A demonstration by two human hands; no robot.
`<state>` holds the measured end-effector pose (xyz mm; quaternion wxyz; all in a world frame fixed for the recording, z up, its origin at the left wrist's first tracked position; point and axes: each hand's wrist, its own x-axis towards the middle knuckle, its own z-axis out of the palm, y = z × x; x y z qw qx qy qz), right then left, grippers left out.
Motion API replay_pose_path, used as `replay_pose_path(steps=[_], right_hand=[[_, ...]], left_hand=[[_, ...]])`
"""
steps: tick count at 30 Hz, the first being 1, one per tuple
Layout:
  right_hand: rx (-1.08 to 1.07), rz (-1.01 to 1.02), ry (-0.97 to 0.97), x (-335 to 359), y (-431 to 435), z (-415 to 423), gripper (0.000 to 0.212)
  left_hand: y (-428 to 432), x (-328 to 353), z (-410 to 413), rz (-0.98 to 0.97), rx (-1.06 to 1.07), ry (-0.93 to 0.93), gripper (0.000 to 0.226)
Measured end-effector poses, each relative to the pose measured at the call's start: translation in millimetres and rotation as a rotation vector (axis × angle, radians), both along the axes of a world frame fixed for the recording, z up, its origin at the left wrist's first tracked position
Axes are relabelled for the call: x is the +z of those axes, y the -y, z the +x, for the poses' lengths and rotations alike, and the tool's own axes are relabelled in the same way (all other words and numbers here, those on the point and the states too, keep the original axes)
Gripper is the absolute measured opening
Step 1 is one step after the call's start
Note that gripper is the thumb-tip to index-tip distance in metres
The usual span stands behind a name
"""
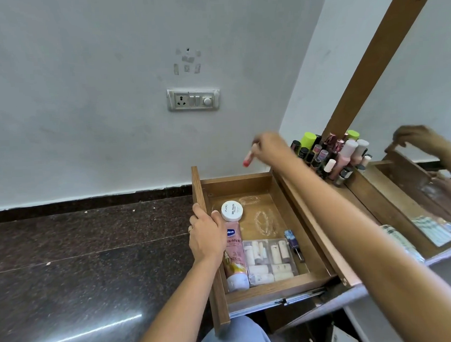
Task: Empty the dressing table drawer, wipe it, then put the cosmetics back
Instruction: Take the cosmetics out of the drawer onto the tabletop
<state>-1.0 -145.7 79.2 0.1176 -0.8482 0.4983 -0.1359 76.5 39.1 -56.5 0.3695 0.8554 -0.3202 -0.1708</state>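
Fingers of the right hand (270, 147) pinch a small red-tipped tube (248, 159), blurred, in the air just past the far edge of the open drawer (248, 185), at 12 o'clock from it. Fingers of the left hand (205, 235) grip the drawer's front panel at 9 o'clock. Inside lie a white jar (232, 210), a pink lotion tube (234, 261) at its 6 o'clock, and a clear pouch (271, 262) of small tubes at 3 o'clock of that, a blue bottle (292, 243) beside it. Bottles (329, 153) crowd the desk (339, 266) at 2 o'clock, against the mirror (423, 110).
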Motion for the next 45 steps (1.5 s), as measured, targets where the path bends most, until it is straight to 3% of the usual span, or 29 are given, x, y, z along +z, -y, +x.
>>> replay_pose_path(steps=[3, 10, 41, 45], right_hand=[[-0.034, -0.047, -0.075, 29, 31, -32, 0.023], [-0.044, -0.137, -0.256, 18, 69, -71, 0.021], [-0.066, -0.123, -0.308, 17, 70, -65, 0.029], [-0.064, -0.227, -0.238, 30, 55, -58, 0.029]], left_hand=[[0, -2, 0, 0.007, 0.006, 0.001, 0.053], [2, -2, 0, 0.025, 0.004, 0.012, 0.054], [2, -3, 0, 0.035, 0.010, 0.023, 0.053], [3, -3, 0, 0.027, 0.010, 0.020, 0.053]])
